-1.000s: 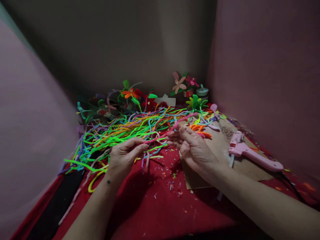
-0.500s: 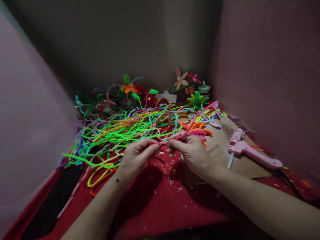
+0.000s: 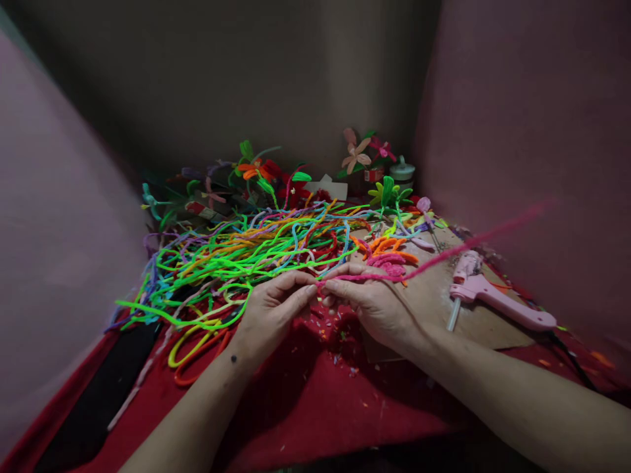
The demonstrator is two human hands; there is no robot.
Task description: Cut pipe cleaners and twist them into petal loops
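Observation:
A bright pink pipe cleaner (image 3: 444, 255) runs between my two hands, its long free end stretching up to the right, blurred toward the tip. My left hand (image 3: 273, 309) pinches its short end between thumb and forefinger. Close beside it, my right hand (image 3: 377, 305) pinches the same pipe cleaner, fingertips almost touching the left ones. Just beyond my right hand lie looped pink petals (image 3: 389, 264) and orange petals (image 3: 382, 247). A heap of loose pipe cleaners (image 3: 231, 253), mostly green, spreads beyond my left hand.
A pink glue gun (image 3: 497, 299) rests on a cardboard sheet (image 3: 493, 334) at the right. Finished pipe cleaner flowers (image 3: 355, 154) and a lidded jar (image 3: 401, 172) stand at the back. On the red cloth (image 3: 315, 407) lie fuzz scraps and a black strip (image 3: 98, 394).
The pink pipe cleaner's free end has swung from pointing up and away to far out right. My hands have drawn slightly closer together, both still pinching it.

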